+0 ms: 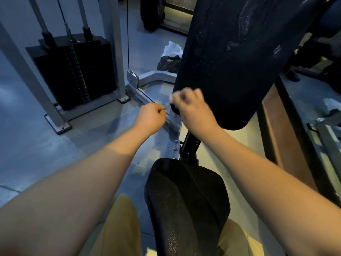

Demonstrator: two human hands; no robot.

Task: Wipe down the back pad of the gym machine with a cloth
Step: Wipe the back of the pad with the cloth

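Note:
The black back pad (239,58) stands tilted at the upper right, its surface scuffed with pale marks. My right hand (193,108) is blurred with motion against the pad's lower left corner. Its fingers are curled, and a small dark wad that looks like the cloth (175,109) pokes out beneath them. My left hand (152,116) hangs in a closed fist just left of it, apart from the pad, with nothing clearly in it. The black seat pad (186,204) lies below, between my legs.
A grey machine frame with a black weight stack (73,71) stands at the left, its base rail (147,78) crossing the floor behind my hands. A black and white bag (169,56) lies on the floor beyond. A brown bench edge (284,137) runs along the right.

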